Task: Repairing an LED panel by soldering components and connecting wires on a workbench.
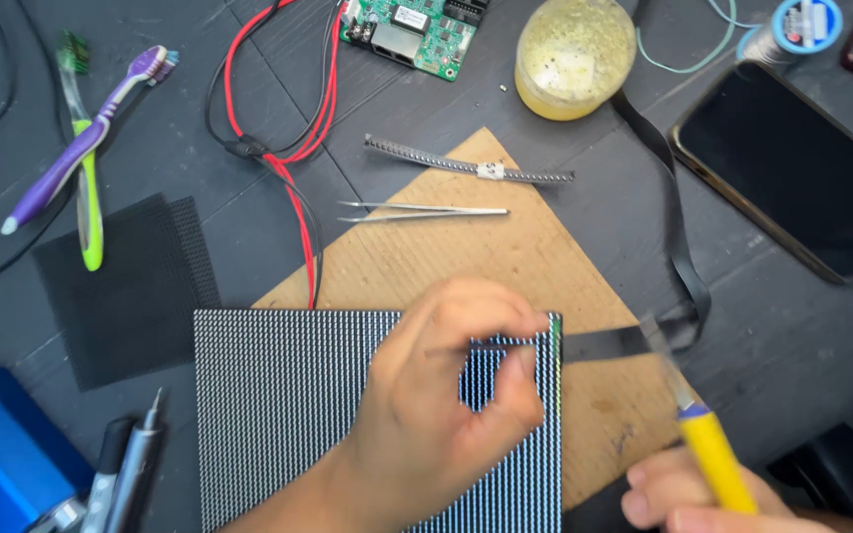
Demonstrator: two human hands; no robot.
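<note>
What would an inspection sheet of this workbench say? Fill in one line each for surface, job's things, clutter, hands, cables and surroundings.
Surface: dark table with a brown board laid on it.
Job's things: dotted grid panel on the board; yellow-handled tool.
Clutter: tweezers, two toothbrushes, jar of yellow paste, phone, black mesh, blue box.
Hands: left hand pinches the panel's right edge; right hand grips the yellow-handled tool.
Cables: red and black wires run to a green circuit board.
Surroundings: nothing seen.
</note>
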